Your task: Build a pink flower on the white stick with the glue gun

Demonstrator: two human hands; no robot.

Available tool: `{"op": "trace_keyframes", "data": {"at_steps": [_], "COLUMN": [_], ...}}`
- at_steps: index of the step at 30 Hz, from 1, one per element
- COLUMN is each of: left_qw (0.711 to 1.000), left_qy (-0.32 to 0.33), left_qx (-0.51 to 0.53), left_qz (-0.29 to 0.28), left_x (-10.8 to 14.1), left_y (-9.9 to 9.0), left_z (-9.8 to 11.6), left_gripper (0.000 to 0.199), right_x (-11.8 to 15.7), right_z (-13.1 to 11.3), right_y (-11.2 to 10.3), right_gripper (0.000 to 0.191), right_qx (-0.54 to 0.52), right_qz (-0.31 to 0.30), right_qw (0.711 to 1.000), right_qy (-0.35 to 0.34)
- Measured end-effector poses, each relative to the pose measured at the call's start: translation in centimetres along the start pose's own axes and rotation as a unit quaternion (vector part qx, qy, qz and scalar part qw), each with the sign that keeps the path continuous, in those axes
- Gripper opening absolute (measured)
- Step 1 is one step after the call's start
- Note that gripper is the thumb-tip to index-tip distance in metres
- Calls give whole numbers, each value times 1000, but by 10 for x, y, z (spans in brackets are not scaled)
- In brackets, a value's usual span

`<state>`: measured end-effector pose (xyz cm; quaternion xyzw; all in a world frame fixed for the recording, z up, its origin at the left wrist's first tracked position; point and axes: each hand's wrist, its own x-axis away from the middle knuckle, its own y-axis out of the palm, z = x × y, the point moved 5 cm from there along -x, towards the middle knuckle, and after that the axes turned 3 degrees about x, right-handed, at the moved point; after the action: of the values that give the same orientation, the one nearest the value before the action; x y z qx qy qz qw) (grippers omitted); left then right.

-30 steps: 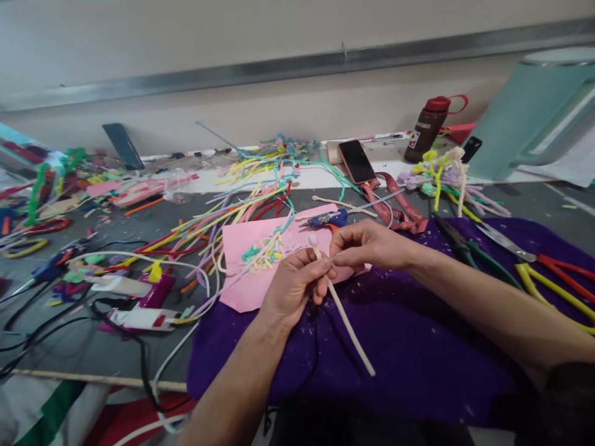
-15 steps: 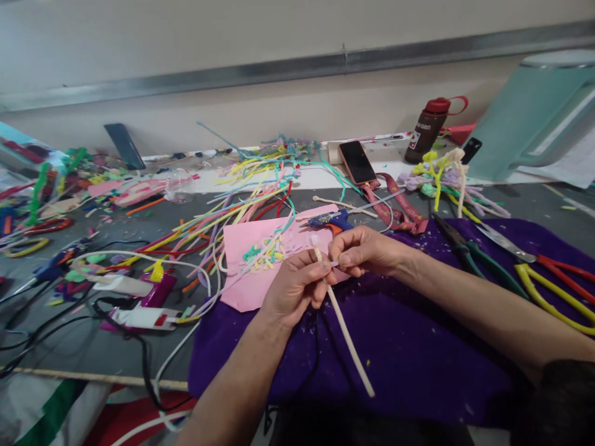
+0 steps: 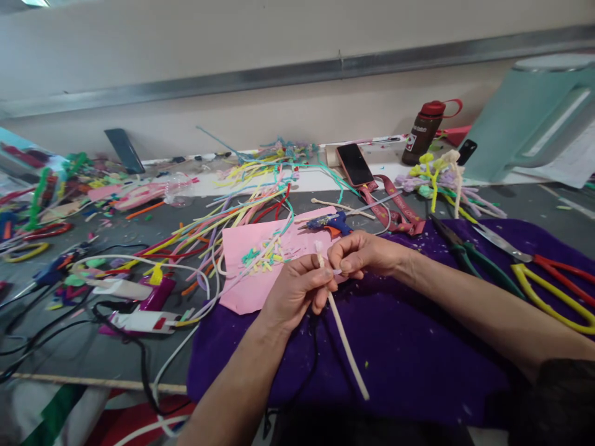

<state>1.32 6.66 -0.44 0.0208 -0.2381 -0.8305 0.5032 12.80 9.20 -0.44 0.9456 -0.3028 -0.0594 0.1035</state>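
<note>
A long cream stem (image 3: pixel 348 347) slants down over the purple cloth (image 3: pixel 400 365), its upper end pinched in my left hand (image 3: pixel 297 282). Its tip, above my fingers, bears a pale translucent tuft (image 3: pixel 318 248). My right hand (image 3: pixel 360 255) is closed on a small pale lilac piece (image 3: pixel 336 271), which touches the stem beside my left fingertips. Behind my hands lies a pink sheet (image 3: pixel 239 291) with short yellow and teal pieces (image 3: pixel 264 255) on it. A blue glue gun (image 3: pixel 341 223) rests at the sheet's back right edge.
Green-handled pliers (image 3: pixel 486 269) and scissors with red and yellow handles (image 3: pixel 539 291) lie right of my forearm. Farther back are a phone (image 3: pixel 355 165), a dark bottle (image 3: pixel 422 133) and a teal jug (image 3: pixel 525 118). Coloured stems (image 3: pixel 227 217) and cables (image 3: pixel 144 353) spread to the left.
My hands keep nearly the same grip. The lilac piece shows a little more between my fingertips, and the lower end of the stem has shifted slightly left.
</note>
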Motion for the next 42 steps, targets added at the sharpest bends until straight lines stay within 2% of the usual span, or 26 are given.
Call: {"op": "trace_keyframes", "data": {"at_steps": [8,10,12,15,17,24,32,34,37,40,42], "left_qw": [1000,1000,1000,998,998,999,998,997,997,996,996], "left_qy": [-12,0,15,17,8,0,-24,-27,-38,-43,-43], "left_qx": [-14,1,25,54,57,46,41,45,52,55,54], "left_qz": [-25,-22,-8,12,22,23,41,49,52,53,59], "left_x": [0,0,-1,-1,-2,-3,-5,-6,-7,-7,-7], "left_y": [4,3,1,-2,-3,-4,-9,-11,-13,-13,-13], "left_z": [-6,-5,-2,1,0,-4,-6,-8,-10,-10,-10], "left_gripper": [12,13,12,13,14,17,23,23,23,22,22], "right_x": [5,5,5,7,7,6,5,6,10,14,15], "right_z": [3,0,-5,-16,-23,-35,-32,-36,-43,-48,-51], "right_y": [-4,-8,-14,-20,-18,1,-4,-3,6,16,18], "right_gripper": [22,23,25,27,26,15,17,16,14,16,17], "right_qx": [15,19,42,85,112,257,267,316,422,515,545], "right_qz": [-17,16,77,163,189,161,154,158,154,146,141], "right_qw": [999,999,995,983,975,946,944,925,875,823,806], "right_qy": [33,45,38,-5,-36,-114,-116,-141,-181,-188,-181]}}
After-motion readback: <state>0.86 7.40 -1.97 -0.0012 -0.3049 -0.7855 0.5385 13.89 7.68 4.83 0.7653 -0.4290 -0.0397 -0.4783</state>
